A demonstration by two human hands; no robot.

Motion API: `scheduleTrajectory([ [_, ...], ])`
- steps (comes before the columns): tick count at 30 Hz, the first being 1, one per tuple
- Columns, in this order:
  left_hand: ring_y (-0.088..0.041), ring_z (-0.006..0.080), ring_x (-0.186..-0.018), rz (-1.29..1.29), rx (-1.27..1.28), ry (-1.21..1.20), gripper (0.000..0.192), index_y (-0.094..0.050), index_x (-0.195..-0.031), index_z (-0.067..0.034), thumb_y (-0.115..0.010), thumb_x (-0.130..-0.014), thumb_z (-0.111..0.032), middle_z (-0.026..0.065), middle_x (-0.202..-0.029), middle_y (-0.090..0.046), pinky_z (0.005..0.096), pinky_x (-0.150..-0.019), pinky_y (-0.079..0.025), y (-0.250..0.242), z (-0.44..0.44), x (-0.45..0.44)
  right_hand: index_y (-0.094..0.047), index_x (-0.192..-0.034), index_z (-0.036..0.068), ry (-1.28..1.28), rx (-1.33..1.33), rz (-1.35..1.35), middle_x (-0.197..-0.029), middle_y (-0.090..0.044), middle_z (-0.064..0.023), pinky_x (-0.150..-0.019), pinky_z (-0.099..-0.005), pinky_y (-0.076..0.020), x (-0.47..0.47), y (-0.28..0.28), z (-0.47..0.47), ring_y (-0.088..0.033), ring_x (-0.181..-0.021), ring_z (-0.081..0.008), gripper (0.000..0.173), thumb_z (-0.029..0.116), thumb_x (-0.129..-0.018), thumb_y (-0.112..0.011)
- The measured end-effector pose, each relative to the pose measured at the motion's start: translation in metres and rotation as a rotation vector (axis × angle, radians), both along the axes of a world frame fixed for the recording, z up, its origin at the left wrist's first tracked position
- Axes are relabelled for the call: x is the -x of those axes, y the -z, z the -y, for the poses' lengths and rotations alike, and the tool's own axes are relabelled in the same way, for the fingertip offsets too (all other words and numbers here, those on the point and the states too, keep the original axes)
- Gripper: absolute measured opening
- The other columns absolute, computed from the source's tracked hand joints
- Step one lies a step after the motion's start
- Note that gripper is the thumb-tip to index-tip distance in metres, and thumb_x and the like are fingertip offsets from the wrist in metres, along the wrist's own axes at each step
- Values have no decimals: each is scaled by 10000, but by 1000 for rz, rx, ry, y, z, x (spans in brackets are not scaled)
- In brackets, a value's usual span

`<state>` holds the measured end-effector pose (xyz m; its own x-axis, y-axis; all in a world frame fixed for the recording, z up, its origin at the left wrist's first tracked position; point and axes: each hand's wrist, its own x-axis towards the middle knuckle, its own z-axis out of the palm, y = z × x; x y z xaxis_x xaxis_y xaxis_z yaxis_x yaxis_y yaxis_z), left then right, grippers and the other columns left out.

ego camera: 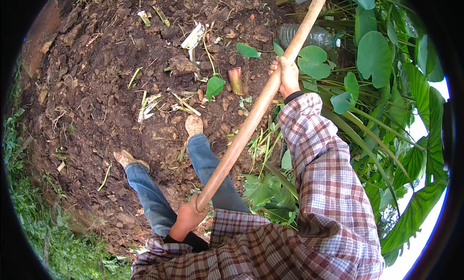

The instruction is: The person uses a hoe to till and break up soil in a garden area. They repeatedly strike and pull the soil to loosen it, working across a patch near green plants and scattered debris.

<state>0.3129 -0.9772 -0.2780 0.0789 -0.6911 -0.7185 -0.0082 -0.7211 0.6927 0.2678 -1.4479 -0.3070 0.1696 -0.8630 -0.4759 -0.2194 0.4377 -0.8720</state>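
My left hand [189, 214] is closed around the lower end of a long wooden tool handle [237, 146], close to my body. Farther up the same pole, my right hand [287, 74] grips it with the arm stretched forward. The handle slants up to the right and leaves the top edge of the view, so whatever head it carries is not seen. Below it lies dug brown soil [105, 62] with a cut plant stalk [236, 80] and pale split stem pieces [193, 36].
A clear plastic bottle [308, 36] lies behind the handle. Large-leaved green plants [375, 59] crowd the right side, their stems close to my right arm. Low weeds [47, 222] border the soil at lower left. My muddy shoes [194, 125] stand on the clods.
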Motion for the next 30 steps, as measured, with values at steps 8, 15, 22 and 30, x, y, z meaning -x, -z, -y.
scheduleTrajectory([
  [8,-591,394,-741,-185,-388,209,469,-527,-1000,-28,-659,-600,-233,228,-777,-599,443,-673,-470,-23,-138,-33,-465,-780,36,267,-493,-418,-586,-495,-66,-421,-330,-444,61,156,-205,-490,-462,-194,118,130,-817,-525],
  [15,-591,367,-662,214,-357,224,337,-574,-857,-93,-669,-571,-245,180,-696,-605,443,-618,-476,-12,-222,-70,-459,-812,46,431,-577,-87,-653,-484,-68,-473,-369,-460,30,75,-263,-507,-535,-206,111,104,-820,-553],
  [22,-584,393,-675,228,-59,62,357,-526,-927,-55,-655,-622,-190,211,-699,-590,450,-613,-469,5,-62,-44,-443,-818,58,52,-179,148,-710,-465,-40,-519,-311,-473,-12,-5,-74,-483,-585,-143,130,144,-791,-537],
  [30,-568,417,-641,101,-66,-108,350,-469,-930,-19,-628,-635,-121,240,-668,-564,457,-562,-459,35,40,-7,-459,-837,39,-36,-329,-13,-647,-471,-40,-477,-302,-451,-44,133,12,-476,-540,-143,109,136,-835,-510],
])
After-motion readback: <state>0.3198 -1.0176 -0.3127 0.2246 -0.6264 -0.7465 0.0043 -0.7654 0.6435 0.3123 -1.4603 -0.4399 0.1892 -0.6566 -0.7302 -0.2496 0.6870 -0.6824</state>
